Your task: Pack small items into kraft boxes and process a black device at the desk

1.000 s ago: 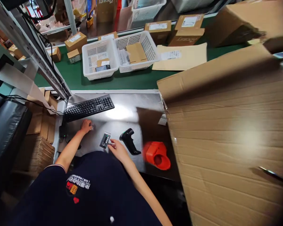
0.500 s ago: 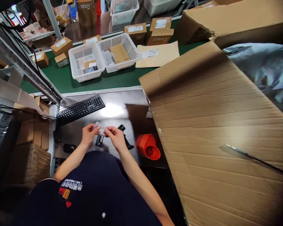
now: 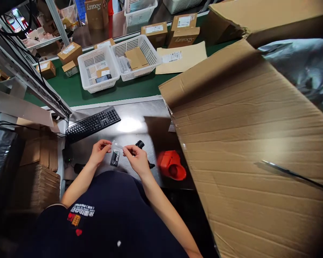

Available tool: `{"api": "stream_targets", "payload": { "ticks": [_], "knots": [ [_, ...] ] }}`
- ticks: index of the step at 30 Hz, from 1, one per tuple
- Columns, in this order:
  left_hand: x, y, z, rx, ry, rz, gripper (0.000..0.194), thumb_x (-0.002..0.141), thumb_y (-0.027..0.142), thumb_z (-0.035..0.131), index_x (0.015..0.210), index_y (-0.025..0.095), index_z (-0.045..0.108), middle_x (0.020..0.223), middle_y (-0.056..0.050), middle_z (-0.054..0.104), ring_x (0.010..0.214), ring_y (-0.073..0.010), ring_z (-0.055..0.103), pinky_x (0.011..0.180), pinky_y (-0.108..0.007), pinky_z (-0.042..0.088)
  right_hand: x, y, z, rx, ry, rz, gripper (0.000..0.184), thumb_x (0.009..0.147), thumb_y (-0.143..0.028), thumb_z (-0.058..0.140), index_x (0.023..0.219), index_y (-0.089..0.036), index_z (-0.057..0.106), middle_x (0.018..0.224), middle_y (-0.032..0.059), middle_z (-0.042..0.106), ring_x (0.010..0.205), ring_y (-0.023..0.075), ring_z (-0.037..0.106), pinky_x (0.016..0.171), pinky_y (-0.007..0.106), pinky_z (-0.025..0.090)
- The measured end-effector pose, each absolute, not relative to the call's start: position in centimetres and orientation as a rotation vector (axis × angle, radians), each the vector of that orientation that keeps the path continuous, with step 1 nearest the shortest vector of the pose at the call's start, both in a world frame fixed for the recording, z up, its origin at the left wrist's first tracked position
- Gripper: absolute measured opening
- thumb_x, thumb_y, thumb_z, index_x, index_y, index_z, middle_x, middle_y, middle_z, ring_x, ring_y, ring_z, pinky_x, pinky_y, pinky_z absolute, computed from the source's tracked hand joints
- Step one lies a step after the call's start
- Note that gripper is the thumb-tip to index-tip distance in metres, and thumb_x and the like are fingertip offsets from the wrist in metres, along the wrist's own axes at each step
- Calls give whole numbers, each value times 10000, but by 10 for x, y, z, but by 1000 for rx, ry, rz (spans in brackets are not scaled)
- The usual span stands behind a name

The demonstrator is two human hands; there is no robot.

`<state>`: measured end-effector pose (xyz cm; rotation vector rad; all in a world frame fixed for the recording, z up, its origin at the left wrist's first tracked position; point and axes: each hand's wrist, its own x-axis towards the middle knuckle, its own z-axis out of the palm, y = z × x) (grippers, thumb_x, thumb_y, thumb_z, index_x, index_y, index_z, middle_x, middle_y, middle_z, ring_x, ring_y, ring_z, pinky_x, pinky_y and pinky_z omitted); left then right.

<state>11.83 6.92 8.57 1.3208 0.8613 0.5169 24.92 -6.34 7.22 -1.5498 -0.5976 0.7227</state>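
Between my two hands is a small clear plastic bag point(image 3: 115, 145), its upper part stretched above the steel worktop. My left hand point(image 3: 99, 152) pinches the bag's left edge with thumb and fingertips. On the other side, my right hand point(image 3: 136, 157) grips the right edge in the same way. Just below the bag is a small black packet point(image 3: 114, 158) with white lettering; whether it lies inside the bag or under it I cannot tell. A black handheld scanner point(image 3: 140, 144) lies behind my right hand, which partly covers it.
A black keyboard point(image 3: 94, 123) lies beyond my left hand. To the right stand an orange-red holder point(image 3: 172, 165) and a large cardboard flap point(image 3: 244, 136) with a thin dark rod. White baskets point(image 3: 98, 68) and small cartons point(image 3: 70, 52) rest on the green belt point(image 3: 70, 86) behind.
My hands have moved apart, the right one shifting right and the left one slightly left. More of the black packet now shows between them, and more of the scanner is covered.
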Motion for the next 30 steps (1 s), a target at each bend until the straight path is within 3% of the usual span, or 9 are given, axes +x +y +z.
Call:
{"api": "stream_targets", "payload": {
  "ticks": [5, 13, 19, 24, 27, 30],
  "knots": [
    [115, 69, 80, 1349, 867, 506, 306, 691, 403, 841, 810, 167, 688, 793, -5, 647, 668, -120, 589, 675, -277, 541, 247, -64, 72, -1559, -621, 705, 348, 838, -528, 679, 786, -184, 691, 683, 42, 686, 634, 193, 639, 648, 325, 506],
    [107, 63, 77, 1925, 819, 716, 144, 866, 318, 716, 803, 191, 686, 920, -37, 647, 856, -164, 633, 758, -289, 542, 239, -65, 80, -1606, -664, 676, 295, 856, -475, 650, 767, -195, 682, 679, 36, 682, 631, 188, 619, 632, 319, 501],
    [105, 57, 72, 2249, 822, 830, 152, 931, 293, 644, 813, 202, 672, 889, -40, 645, 876, -182, 639, 832, -328, 531, 232, -69, 88, -1635, -713, 648, 258, 877, -426, 630, 765, -199, 680, 696, 38, 697, 637, 184, 623, 639, 314, 513],
    [105, 57, 72, 2017, 766, 725, 163, 940, 321, 627, 866, 187, 682, 1031, -80, 673, 952, -188, 655, 817, -316, 551, 230, -70, 86, -1635, -708, 641, 255, 882, -423, 628, 776, -198, 686, 702, 35, 702, 635, 181, 626, 636, 308, 514],
    [104, 60, 71, 1686, 726, 611, 240, 916, 407, 659, 888, 170, 695, 1118, -102, 668, 891, -175, 666, 792, -317, 574, 231, -70, 84, -1618, -690, 628, 250, 878, -424, 635, 779, -199, 684, 707, 32, 701, 642, 176, 623, 636, 298, 510],
    [104, 61, 69, 1449, 736, 509, 311, 844, 466, 740, 945, 174, 701, 1012, -67, 698, 772, -150, 665, 780, -315, 569, 231, -70, 83, -1610, -675, 635, 257, 875, -430, 641, 777, -196, 680, 699, 28, 690, 646, 174, 617, 635, 294, 499]
  ]
}}
